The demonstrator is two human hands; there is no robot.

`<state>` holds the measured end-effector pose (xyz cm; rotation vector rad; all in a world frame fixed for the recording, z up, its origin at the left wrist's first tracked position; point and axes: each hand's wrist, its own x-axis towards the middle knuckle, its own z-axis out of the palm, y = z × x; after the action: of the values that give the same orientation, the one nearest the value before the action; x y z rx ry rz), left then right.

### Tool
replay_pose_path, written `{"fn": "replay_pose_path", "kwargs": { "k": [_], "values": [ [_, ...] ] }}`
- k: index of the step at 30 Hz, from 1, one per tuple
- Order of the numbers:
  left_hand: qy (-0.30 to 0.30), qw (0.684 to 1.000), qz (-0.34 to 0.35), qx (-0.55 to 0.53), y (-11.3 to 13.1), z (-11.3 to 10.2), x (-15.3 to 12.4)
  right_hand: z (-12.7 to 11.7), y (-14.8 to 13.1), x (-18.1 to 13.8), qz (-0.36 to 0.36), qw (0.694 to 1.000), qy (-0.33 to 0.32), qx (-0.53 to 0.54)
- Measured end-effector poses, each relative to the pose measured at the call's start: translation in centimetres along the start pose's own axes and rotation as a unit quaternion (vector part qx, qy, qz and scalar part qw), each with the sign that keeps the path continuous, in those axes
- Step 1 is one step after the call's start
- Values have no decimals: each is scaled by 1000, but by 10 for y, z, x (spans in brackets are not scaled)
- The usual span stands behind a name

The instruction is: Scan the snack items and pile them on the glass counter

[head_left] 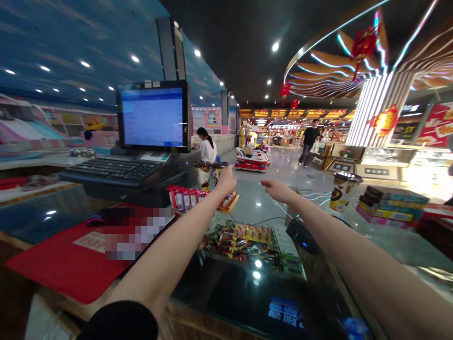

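Note:
My left hand (pixel 226 179) reaches out over the glass counter with its fingers curled in. Whatever it may hold is hidden. Just behind and left of it stand two lidded paper cups, the left cup (pixel 203 175) and the right cup (pixel 215 172), which my hand partly covers. Under my left wrist lies an orange snack packet (pixel 228 202), beside a row of red and purple tubes (pixel 187 198). My right hand (pixel 278 190) hovers to the right, apart from the left one, its index finger stretched out and nothing visible in it.
At left are a monitor (pixel 153 115), keyboard (pixel 109 170) and red mat (pixel 63 262). A black scanner-like device (pixel 302 233) sits beneath my right forearm. Another lidded cup (pixel 342 191) and stacked boxes (pixel 391 205) stand right. Packets (pixel 244 241) show through the glass. Two people are beyond.

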<state>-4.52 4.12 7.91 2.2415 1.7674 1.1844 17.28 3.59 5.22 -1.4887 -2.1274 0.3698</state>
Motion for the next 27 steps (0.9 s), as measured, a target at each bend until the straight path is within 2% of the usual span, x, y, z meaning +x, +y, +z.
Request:
{"fn": "replay_pose_path", "kwargs": {
  "k": [9, 14, 21, 27],
  "values": [
    [41, 996, -76, 1, -52, -32, 28, 33, -45, 42, -9, 996, 2, 85],
    [14, 996, -91, -5, -77, -39, 34, 53, -58, 68, 7, 992, 16, 127],
    [-23, 995, -84, -41, -91, -38, 36, 78, -65, 107, 9, 989, 40, 145],
    [-47, 992, -75, -85, -95, -33, 38, 88, -74, 123, -1, 979, 59, 197]
  ]
}}
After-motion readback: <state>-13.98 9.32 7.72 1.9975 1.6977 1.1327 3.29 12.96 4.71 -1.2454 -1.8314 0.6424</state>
